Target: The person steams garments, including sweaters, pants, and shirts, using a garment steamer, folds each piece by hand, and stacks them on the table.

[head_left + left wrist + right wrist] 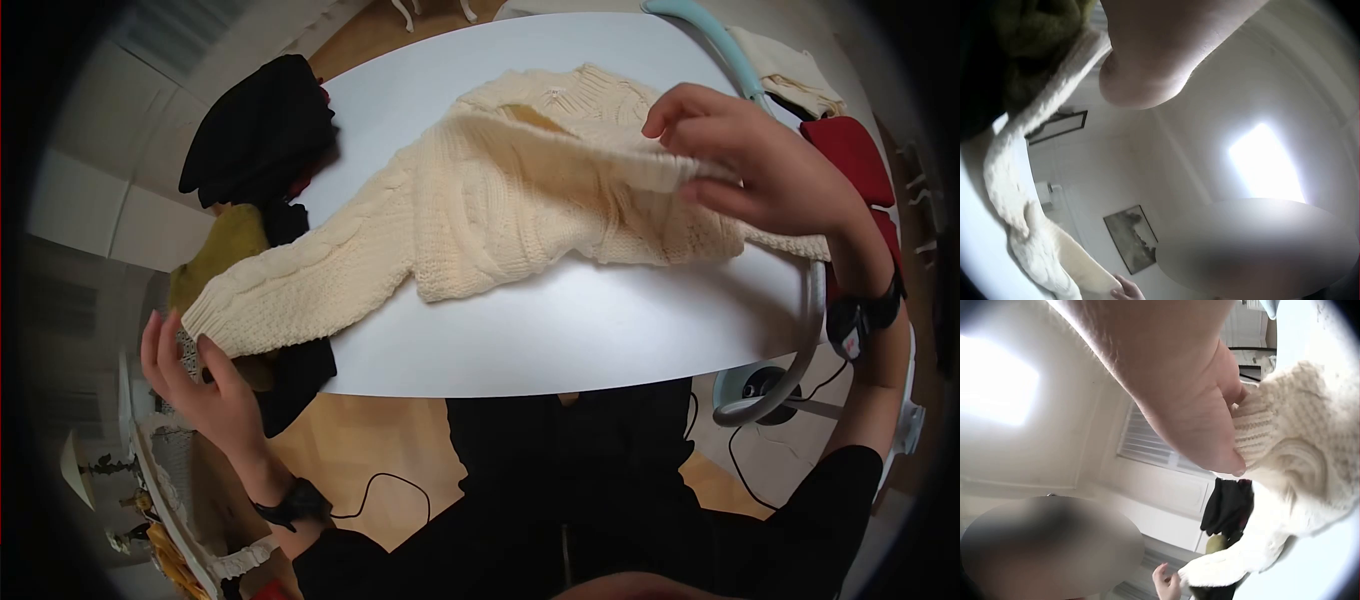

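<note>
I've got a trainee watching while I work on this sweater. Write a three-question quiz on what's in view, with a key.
1. What does the right grip hold?
A) a red cloth
B) the ribbed edge of the sweater
C) a cable

2. True or false: the sleeve nearest the left grip lies folded across the sweater's body.

3. In the head view, what is the main colour of the clothes pile just beyond the green cloth?

Key:
1. B.
2. False; it stretches out from the body toward the left grip.
3. Black.
</note>
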### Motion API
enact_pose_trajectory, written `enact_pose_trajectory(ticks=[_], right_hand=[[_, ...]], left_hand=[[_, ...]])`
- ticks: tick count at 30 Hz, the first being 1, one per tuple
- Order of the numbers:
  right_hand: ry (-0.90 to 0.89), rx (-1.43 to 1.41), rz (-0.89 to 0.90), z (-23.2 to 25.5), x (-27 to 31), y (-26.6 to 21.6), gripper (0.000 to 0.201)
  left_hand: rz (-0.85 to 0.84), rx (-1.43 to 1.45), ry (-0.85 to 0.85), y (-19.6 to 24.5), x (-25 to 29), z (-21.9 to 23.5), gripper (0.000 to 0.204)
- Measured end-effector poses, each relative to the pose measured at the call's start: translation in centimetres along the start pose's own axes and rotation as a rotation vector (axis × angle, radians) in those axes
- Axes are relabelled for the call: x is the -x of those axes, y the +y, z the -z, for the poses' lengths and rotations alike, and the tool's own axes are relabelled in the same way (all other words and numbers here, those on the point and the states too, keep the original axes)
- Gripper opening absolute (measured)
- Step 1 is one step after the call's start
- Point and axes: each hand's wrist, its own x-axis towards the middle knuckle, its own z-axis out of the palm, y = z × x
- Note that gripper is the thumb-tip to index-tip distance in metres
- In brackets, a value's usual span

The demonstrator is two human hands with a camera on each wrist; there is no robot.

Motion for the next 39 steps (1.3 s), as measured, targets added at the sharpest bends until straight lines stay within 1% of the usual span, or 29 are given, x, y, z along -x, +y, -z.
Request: enact_pose_trajectory(ticks=[1,2,3,4,5,6,9,12,13,14,16,17,18,19,20,21,22,24,25,26,27,28,29,30,31,33,34,36,39], right_hand=[[-0.037,-0.027,0.010,0.0,0.7,-1.2,0.020],[-0.074,-0.054,0.021,-0.1,1.2,-2.2,0.021],[-0.123,-0.077,0.065,-0.3,1.8,-2.7,0.019],[-0.224,-0.187,0.040,-0.1,2.2,-3.6,0.017],[-0.283,-0.249,0.072,-0.3,2.8,-4.2,0.017],[-0.340,-0.313,0.099,-0.5,3.5,-4.6,0.017],[-0.470,-0.616,0.205,-1.4,5.0,-5.2,0.017],[-0.643,-0.872,0.245,-2.9,6.4,-5.2,0.012],[-0.642,-0.882,0.240,-3.4,6.8,-4.9,0.012],[-0.698,-0.893,0.247,-3.9,7.2,-4.7,0.012],[-0.761,-0.918,0.250,-4.0,7.2,-4.6,0.014],[-0.808,-0.880,0.215,-3.5,6.7,-4.3,0.016],[-0.855,-0.843,0.180,-3.2,6.2,-3.9,0.019],[-0.705,-0.858,0.188,-3.3,6.0,-3.3,0.023],[-0.628,-0.782,0.114,-2.7,5.5,-2.8,0.026],[-0.513,-0.695,0.009,-2.5,5.3,-2.1,0.027],[-0.380,-0.604,-0.159,-2.2,4.6,-2.3,0.027],[-0.131,-0.238,-0.162,-4.1,3.6,0.2,0.037],[0.010,-0.046,-0.135,-5.5,3.0,1.4,0.040],[0.037,0.002,-0.240,-6.5,2.1,1.8,0.045],[0.062,0.049,-0.346,-7.4,1.2,2.0,0.050],[0.055,0.045,-0.348,-8.7,0.5,3.0,0.050],[0.043,0.141,-0.419,-10.2,-0.3,4.4,0.053],[0.031,0.240,-0.487,-11.4,-1.1,5.7,0.056],[0.028,0.238,-0.485,-12.3,-2.0,6.9,0.056],[0.089,0.529,-0.465,-13.7,-3.5,8.9,0.058],[0.091,0.529,-0.463,-13.6,-4.1,9.8,0.058],[0.098,0.555,-0.479,-13.3,-5.1,11.5,0.058],[0.169,0.598,-0.435,-12.5,-6.1,14.2,0.056]], left_hand=[[-0.029,0.134,0.018,2.0,0.7,0.0,0.036],[-0.082,0.314,-0.102,4.0,1.2,-0.2,0.037],[-0.164,0.413,-0.281,6.2,0.9,-0.6,0.040],[-0.119,0.589,-0.398,7.9,0.8,-1.8,0.047],[-0.094,0.670,-0.508,8.7,0.6,-2.9,0.070],[-0.091,0.681,-0.506,9.3,0.7,-3.9,0.070],[-0.022,0.826,-0.631,10.0,0.8,-6.1,0.106],[0.001,0.960,-0.711,9.4,1.3,-6.3,0.111],[-0.022,1.058,-0.673,9.6,1.9,-6.1,0.095],[-0.018,1.060,-0.683,9.2,2.0,-5.9,0.095],[-0.437,0.895,-0.923,8.0,1.7,-4.9,0.074],[-0.482,0.877,-0.961,8.3,1.6,-4.2,0.056],[-0.475,0.879,-0.972,8.0,1.6,-3.8,0.056],[-0.492,0.966,-1.131,7.6,1.5,-3.4,0.057],[-0.508,1.051,-1.287,7.4,1.2,-3.0,0.058],[-0.564,1.041,-1.384,7.8,0.2,-2.2,0.055],[-0.563,1.041,-1.387,8.2,-0.3,-1.9,0.055],[-0.541,1.095,-1.546,8.6,-0.9,-1.7,0.052],[-0.537,1.148,-1.463,8.5,-0.9,-2.6,0.048],[-0.465,1.115,-1.336,8.9,-1.1,-3.2,0.042],[-0.360,1.023,-1.185,9.9,-0.9,-4.4,0.036],[-0.183,0.987,-1.053,11.5,-0.7,-6.1,0.036],[-0.174,0.832,-0.931,12.9,-0.8,-8.3,0.044],[-0.209,0.715,-0.872,13.7,-0.5,-11.1,0.050],[-0.248,0.596,-0.811,14.4,-0.4,-14.1,0.055],[-0.206,0.447,-0.872,15.9,-0.8,-19.1,0.065],[-0.205,0.445,-0.871,16.3,-0.8,-21.0,0.065],[-0.247,0.263,-0.747,17.0,-1.1,-23.7,0.068],[-0.240,0.270,-0.730,17.1,-2.7,-26.4,0.068]])
